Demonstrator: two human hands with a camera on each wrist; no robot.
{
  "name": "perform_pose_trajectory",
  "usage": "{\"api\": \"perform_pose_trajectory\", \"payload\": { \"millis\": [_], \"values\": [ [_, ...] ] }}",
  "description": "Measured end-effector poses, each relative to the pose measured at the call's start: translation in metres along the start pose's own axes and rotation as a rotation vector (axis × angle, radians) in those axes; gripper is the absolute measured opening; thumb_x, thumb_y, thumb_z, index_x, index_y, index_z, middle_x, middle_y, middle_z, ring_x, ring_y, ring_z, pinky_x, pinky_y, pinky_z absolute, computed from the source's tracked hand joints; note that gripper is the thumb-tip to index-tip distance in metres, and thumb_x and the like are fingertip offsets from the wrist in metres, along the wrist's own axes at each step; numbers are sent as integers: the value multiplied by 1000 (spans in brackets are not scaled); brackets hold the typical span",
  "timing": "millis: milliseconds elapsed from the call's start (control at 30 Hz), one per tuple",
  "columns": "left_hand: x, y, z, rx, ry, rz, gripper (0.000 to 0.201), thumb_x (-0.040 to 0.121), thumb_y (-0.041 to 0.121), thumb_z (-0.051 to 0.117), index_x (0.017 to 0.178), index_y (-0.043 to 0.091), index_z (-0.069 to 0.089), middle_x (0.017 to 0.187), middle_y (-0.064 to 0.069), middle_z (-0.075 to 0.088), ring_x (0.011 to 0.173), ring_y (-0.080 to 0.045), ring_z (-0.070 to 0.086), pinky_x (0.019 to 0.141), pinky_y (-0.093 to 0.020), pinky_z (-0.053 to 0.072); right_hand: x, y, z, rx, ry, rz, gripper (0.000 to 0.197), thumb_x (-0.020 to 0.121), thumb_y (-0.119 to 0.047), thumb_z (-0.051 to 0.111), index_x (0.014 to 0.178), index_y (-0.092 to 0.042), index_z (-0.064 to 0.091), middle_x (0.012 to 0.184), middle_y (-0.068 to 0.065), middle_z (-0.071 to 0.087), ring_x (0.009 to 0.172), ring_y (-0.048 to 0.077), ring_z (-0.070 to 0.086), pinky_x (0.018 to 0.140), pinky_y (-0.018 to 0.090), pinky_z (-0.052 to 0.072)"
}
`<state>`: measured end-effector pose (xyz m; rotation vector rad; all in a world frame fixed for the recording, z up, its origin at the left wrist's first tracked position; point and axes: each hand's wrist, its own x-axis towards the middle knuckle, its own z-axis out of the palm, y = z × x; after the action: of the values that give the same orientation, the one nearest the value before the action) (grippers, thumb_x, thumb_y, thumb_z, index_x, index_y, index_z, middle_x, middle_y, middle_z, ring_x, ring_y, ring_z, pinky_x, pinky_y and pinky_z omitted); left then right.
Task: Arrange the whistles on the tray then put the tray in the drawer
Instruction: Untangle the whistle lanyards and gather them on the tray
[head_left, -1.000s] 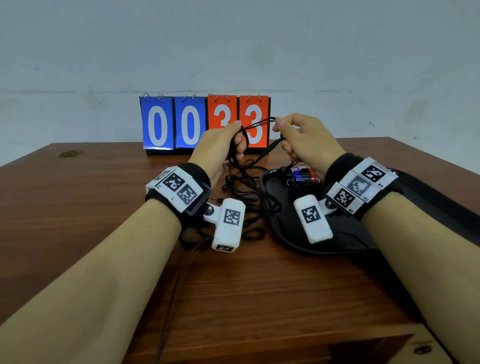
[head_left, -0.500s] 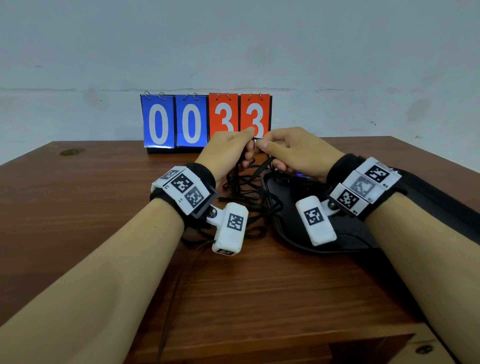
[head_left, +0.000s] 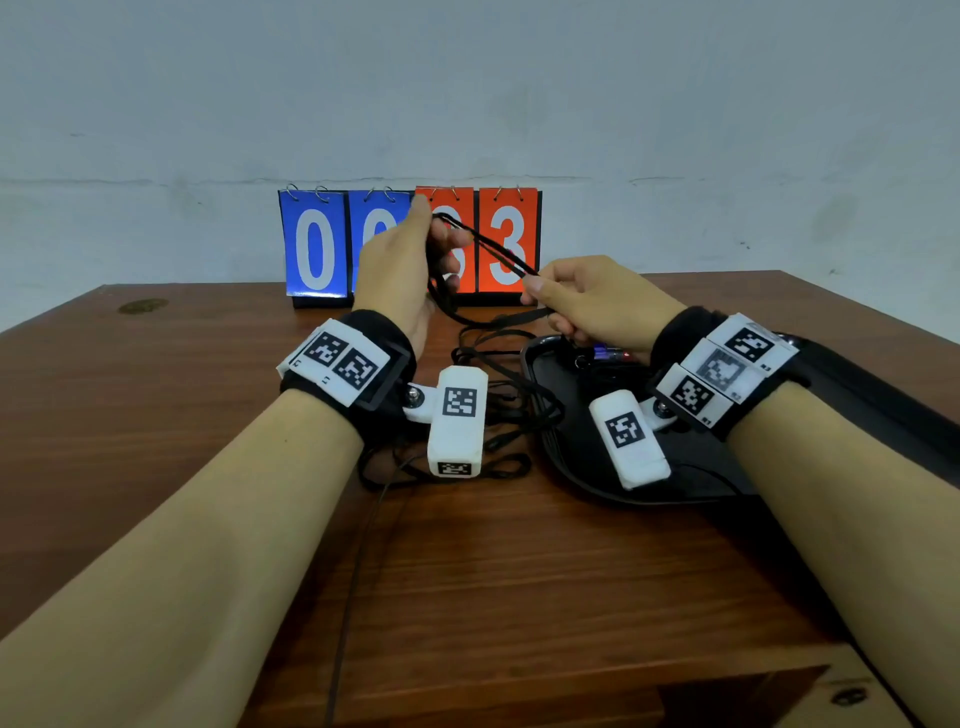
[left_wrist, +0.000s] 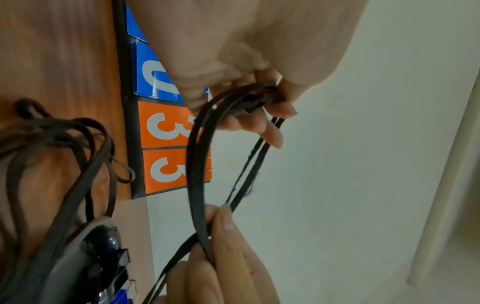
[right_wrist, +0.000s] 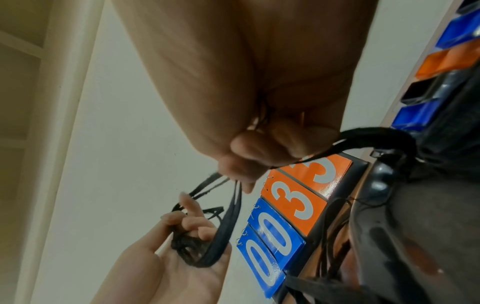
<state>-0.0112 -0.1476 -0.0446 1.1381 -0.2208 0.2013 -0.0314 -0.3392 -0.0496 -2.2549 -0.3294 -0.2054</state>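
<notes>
Both my hands are raised above the wooden table (head_left: 156, 441), working one black lanyard cord (head_left: 498, 249) stretched between them. My left hand (head_left: 400, 270), lifted in front of the flip scoreboard (head_left: 509, 239), has its fingers curled round a bunched wad of the cord against the palm. My right hand (head_left: 597, 306), lower and nearer the black tray (head_left: 582, 467), pinches the doubled cord between thumb and forefinger. From there the cord droops toward the tray's far edge, where blue, orange and black whistles (head_left: 605, 354) lie together, mostly hidden behind my right wrist. More black cords (head_left: 498, 410) sprawl in loose loops on the table just left of the tray, some crossing its rim.
</notes>
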Motion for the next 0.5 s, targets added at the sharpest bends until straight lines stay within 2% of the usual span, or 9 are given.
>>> {"api": "perform_pose_trajectory", "payload": {
  "millis": [67, 100, 133, 200, 267, 333, 400, 433, 500],
  "values": [
    [3, 2, -2, -37, 38, 45, 38, 108, 31, 44, 73, 16, 51, 93, -4, 79, 66, -15, 58, 60, -26, 46, 1, 1, 0, 0, -8, 5, 28, 104, -39, 47, 111, -21, 67, 55, -9, 53, 48, 5, 46, 53, 18, 43],
    [5, 2, -3, -37, 63, 69, 38, 108, 31, 43, 74, 16, 53, 97, -3, 79, 72, -15, 62, 62, -26, 48, 1, 1, 0, 4, -14, 6, 28, 104, -40, 48, 117, -23, 66, 54, -9, 52, 48, 5, 46, 52, 17, 43],
    [6, 1, -3, -25, 93, 93, 39, 108, 32, 43, 76, 16, 57, 96, 1, 80, 77, -14, 65, 65, -27, 50, 2, 1, 1, 8, -22, 7, 29, 103, -40, 48, 122, -24, 63, 54, -10, 52, 49, 5, 46, 51, 17, 42],
    [9, 0, -5, 25, 152, 141, 41, 108, 34, 43, 78, 18, 65, 84, 9, 78, 76, -8, 67, 71, -28, 55, 2, 2, 1, 6, -39, 5, 31, 103, -40, 49, 129, -27, 60, 53, -10, 52, 50, 5, 47, 49, 15, 42],
    [12, -3, -6, 91, 168, 175, 39, 108, 37, 43, 86, 22, 72, 84, 12, 75, 78, -3, 68, 81, -32, 60, 2, 2, 2, 6, -53, 3, 32, 103, -39, 49, 131, -27, 59, 51, -10, 52, 50, 5, 47, 50, 15, 42],
    [11, -6, -6, 128, 107, 170, 35, 108, 38, 40, 109, 25, 72, 100, 13, 73, 92, -6, 70, 88, -36, 60, 2, 3, 2, 7, -63, 0, 31, 104, -37, 49, 131, -27, 59, 50, -10, 52, 49, 5, 47, 50, 16, 42],
    [8, -9, -5, 128, 12, 134, 35, 108, 39, 39, 129, 25, 64, 119, 6, 71, 99, -13, 72, 85, -34, 60, 3, 4, 2, 12, -67, -3, 30, 104, -36, 49, 130, -27, 60, 50, -10, 52, 49, 5, 46, 49, 16, 42],
    [6, -9, -3, 136, -33, 105, 35, 109, 39, 39, 132, 24, 61, 122, 2, 72, 97, -15, 73, 83, -33, 59, 3, 4, 2, 15, -69, -3, 29, 104, -36, 49, 129, -27, 60, 50, -10, 52, 49, 5, 46, 49, 16, 41],
    [-1, -11, 0, 201, -104, 53, 35, 109, 38, 37, 133, 23, 59, 112, -1, 77, 92, -18, 74, 82, -35, 59, 2, 4, 2, 19, -69, -2, 28, 103, -36, 49, 127, -27, 61, 50, -10, 52, 49, 6, 45, 49, 17, 41]
  ]
}}
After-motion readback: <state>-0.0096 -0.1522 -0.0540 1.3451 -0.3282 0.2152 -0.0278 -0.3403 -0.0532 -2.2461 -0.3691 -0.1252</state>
